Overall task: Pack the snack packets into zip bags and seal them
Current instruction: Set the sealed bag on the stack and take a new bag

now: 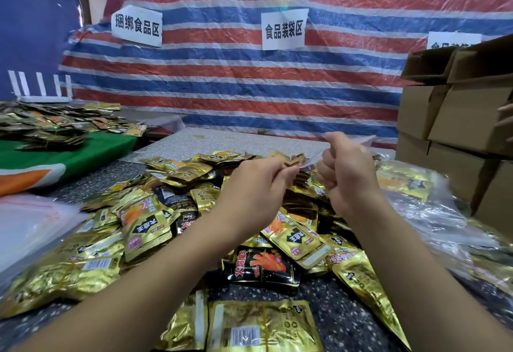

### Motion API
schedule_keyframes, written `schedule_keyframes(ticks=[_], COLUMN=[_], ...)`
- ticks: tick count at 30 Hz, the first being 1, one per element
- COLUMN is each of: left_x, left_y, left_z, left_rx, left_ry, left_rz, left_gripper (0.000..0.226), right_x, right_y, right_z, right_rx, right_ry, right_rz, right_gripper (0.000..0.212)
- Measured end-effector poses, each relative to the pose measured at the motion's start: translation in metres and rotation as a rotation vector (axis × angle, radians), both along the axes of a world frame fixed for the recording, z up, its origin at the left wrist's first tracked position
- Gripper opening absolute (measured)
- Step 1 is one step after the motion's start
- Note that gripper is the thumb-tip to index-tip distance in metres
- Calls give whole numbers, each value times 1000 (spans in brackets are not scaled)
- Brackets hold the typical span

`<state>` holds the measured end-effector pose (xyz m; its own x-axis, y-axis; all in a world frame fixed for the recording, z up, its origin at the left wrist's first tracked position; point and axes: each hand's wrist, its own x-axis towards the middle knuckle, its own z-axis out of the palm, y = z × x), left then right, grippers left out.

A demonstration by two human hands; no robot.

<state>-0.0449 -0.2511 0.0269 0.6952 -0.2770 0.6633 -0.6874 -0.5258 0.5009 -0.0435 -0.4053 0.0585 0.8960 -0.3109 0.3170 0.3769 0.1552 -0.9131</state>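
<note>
The clear zip bag (319, 154), thin, limp and probably slippery, is hanging above the pile of gold snack packets (144, 221); left hand (258, 185) and right hand (347, 174) are both pinching its mouth edge, the best place to hold.

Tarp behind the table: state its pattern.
The tarp has red, blue and white horizontal stripes, seen in the head view.

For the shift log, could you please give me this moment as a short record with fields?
left hand: pinches one edge of the clear zip bag
right hand: grips the bag's other edge, raised above the pile
bag contents: cannot tell
snack packets: gold and black, heaped loose on the table
spare zip bags: stacked at left
cardboard boxes: stacked at right
</note>
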Motion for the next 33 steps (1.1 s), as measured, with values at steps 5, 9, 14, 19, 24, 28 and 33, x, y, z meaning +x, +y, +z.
schedule_keyframes(ticks=[5, 9, 14, 19, 24, 28, 33], left_x=[3, 24, 63, 68, 66, 67, 65], left_y=[37, 102, 216, 294, 304, 301, 296], left_z=[-10, -13, -30, -62, -84, -80, -73], left_rx=[40, -22, 206, 400, 571, 514, 553], left_ry=[23, 15, 127, 446, 540, 575, 574], left_rz=[165, 373, 851, 1114, 1120, 1133, 1134], left_gripper=[42, 12, 19, 51, 45, 44, 38], right_x=[-4, -6, -7, -10, -12, -12, -12], right_y=[13, 24, 32, 32, 32, 33, 33], right_z=[-6, -10, -11, -10, -9, -9, -9], right_rx=[-76, -133, -175, -181, -191, -205, -225], right_ry=[12, 38, 43, 55, 70, 83, 89], right_rz=[121, 189, 253, 260, 252, 248, 256], right_gripper=[46, 46, 62, 59, 50, 49, 50])
